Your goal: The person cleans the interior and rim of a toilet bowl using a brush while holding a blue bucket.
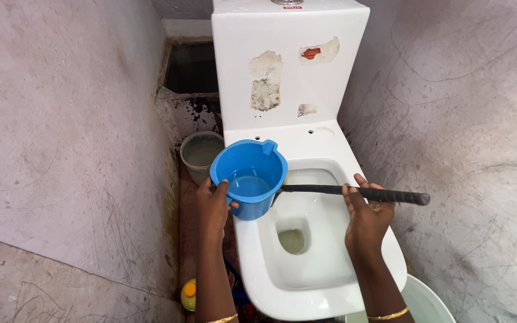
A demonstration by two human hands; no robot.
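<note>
the left hand [213,206] grips a blue mug [249,178] from below and behind, fingers wrapped on its side, holding it just over the left rim of the white toilet bowl [324,287]. the mug is nearly upright, tipped a little toward the bowl, with some clear water in its bottom. the right hand [366,218] is clenched around the ridged black grip of a long brush handle [354,192], which runs level across the bowl and passes behind the mug; its working end is hidden there, so it is probably a toilet brush, though i cannot tell for sure.

to do this well, the mug wants a slow tilt over the inner wall of the bowl rather than the rim, so the water runs down the sides and does not splash onto the seat ledge or the floor. the handle is best kept low and steady, angled into the bowl, with the grip firm since it may be wet.

a small grey bucket [201,155] stands beside the cistern [288,66] at the left, a yellow bottle [189,294] sits on the floor below the left arm, and a pale tub [429,302] shows at the lower right.
</note>
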